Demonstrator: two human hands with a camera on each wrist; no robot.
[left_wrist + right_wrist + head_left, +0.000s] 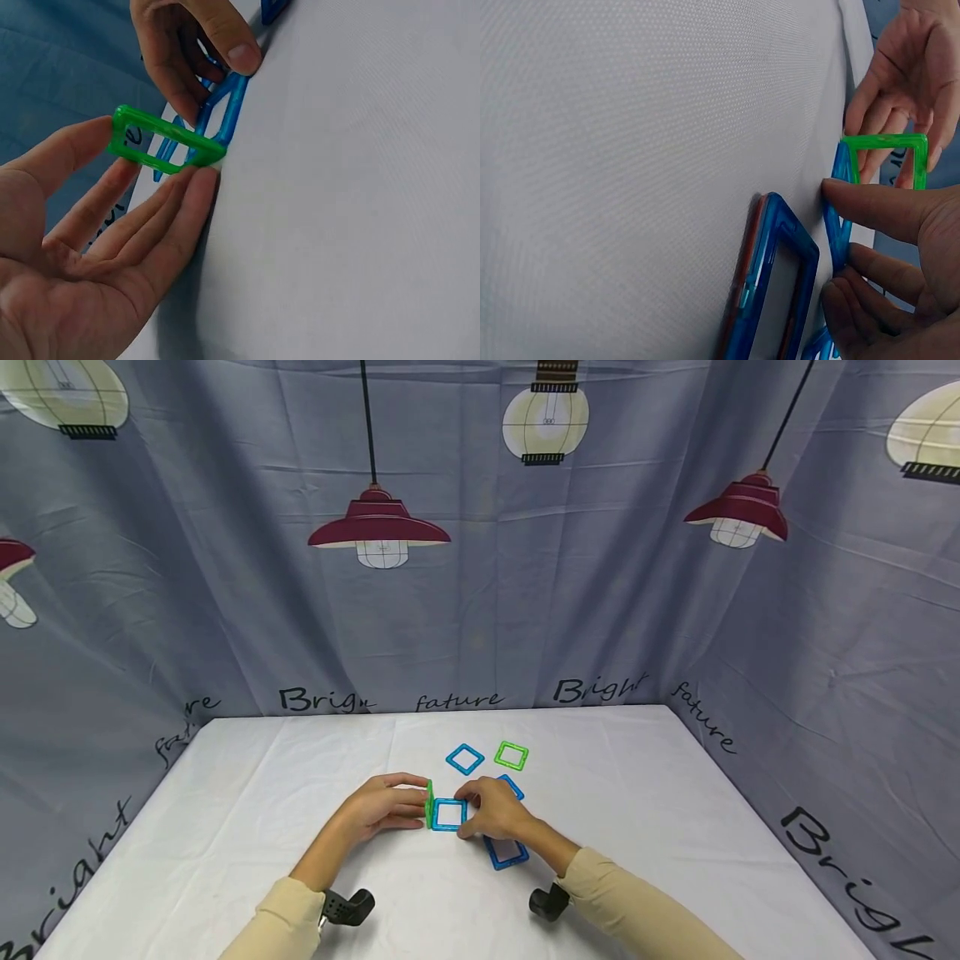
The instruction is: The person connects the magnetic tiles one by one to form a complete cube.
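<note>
My left hand (382, 804) holds a green square magnetic tile (169, 131) upright on its edge, one digit at its top corner and other fingers along its lower edge. My right hand (495, 807) pinches a blue square magnetic tile (450, 828) by its right side, thumb and fingertips on the frame. That blue tile lies low over the white cloth, its left edge meeting the foot of the green tile. Just beside the right hand, a darker blue tile (802, 247) rests on the table with a reddish layer under it.
Farther back on the white table lie a blue tile (476, 767) and a green tile (508, 767). Another blue tile (513, 783) is partly hidden behind the right hand. A printed grey-blue curtain (480, 627) hangs around the table's back and sides.
</note>
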